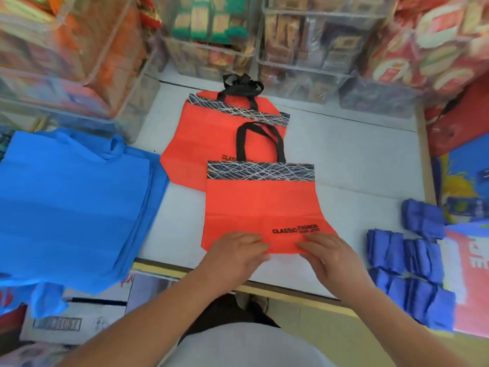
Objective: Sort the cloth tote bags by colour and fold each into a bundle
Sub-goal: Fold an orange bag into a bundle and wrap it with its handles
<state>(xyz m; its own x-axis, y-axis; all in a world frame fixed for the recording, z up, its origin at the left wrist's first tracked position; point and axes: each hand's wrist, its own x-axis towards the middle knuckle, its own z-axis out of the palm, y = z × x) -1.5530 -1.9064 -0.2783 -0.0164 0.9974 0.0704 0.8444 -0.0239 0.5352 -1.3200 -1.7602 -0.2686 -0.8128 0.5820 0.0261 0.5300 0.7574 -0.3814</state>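
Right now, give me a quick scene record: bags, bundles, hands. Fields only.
active bag: near orange tote, flat on the table, handles pointing away from the person
behind it: second orange tote, partly overlapped by the near one
left hand: on the near bag's bottom edge; pinch or press unclear
right hand: on the same edge; grip unclear
unfolded stack: blue totes, left side
folded: blue bundles, right side
backdrop: clear bins of packaged goods
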